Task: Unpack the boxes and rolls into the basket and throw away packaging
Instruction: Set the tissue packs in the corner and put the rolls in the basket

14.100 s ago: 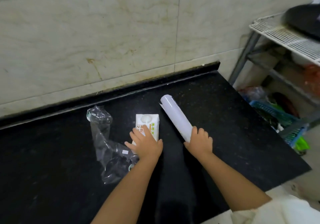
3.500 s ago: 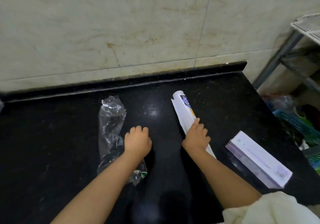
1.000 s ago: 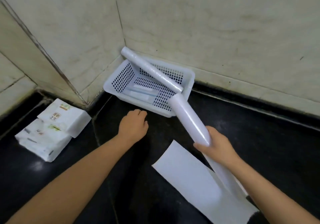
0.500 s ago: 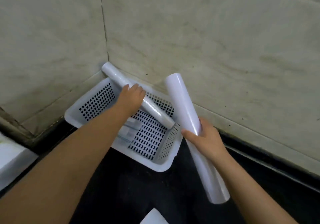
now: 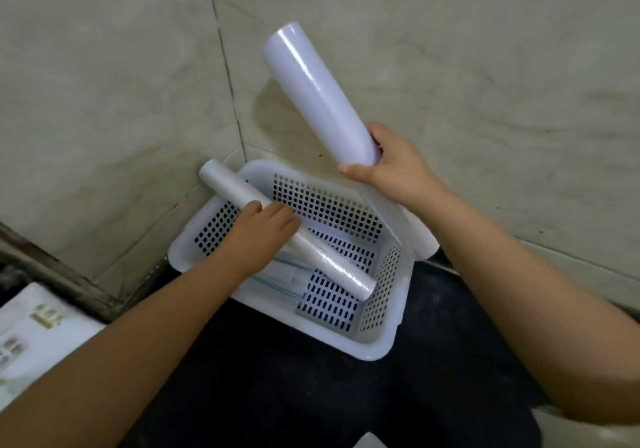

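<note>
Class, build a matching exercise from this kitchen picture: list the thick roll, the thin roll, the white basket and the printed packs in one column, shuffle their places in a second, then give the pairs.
Things
1. thick roll
2. thin roll
3. white basket
4. printed packs

Places
A. in the corner of the counter, against the walls
B. at the left edge of the view
C. raised in the right hand, above the basket
D. slanting across the basket, under the left hand

Pairs: 1-C, 2-D, 3-A, 4-B
</note>
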Available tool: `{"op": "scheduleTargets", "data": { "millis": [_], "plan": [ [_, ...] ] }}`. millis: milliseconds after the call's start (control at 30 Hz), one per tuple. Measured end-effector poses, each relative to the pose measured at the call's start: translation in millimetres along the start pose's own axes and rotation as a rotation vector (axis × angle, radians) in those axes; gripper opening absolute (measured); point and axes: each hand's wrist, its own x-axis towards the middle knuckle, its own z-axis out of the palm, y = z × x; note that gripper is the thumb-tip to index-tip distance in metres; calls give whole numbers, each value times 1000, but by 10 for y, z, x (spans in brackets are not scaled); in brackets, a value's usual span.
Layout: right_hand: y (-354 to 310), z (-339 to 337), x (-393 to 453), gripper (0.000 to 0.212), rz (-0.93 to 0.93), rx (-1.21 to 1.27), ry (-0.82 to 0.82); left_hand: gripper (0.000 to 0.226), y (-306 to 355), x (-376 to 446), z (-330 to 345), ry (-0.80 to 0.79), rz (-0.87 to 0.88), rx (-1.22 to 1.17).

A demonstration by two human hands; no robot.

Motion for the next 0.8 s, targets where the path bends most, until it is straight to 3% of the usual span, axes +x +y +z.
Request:
{"op": "scheduleTargets", "data": {
  "millis": [233,533,633,800],
  "plan": [
    [143,575,324,60,42,31,-85,47,90,28,86,-16,-114,-78],
    [473,1093,364,58,33,-327,-289,43,118,41,123,0,-190,-189],
    [545,1162,290,63,3,-373,-279,35,105,54,149,51,-207,-194],
    [693,1004,72,54,-59,-367,-313,35,109,112,112,41,-195,-162]
  ]
}}
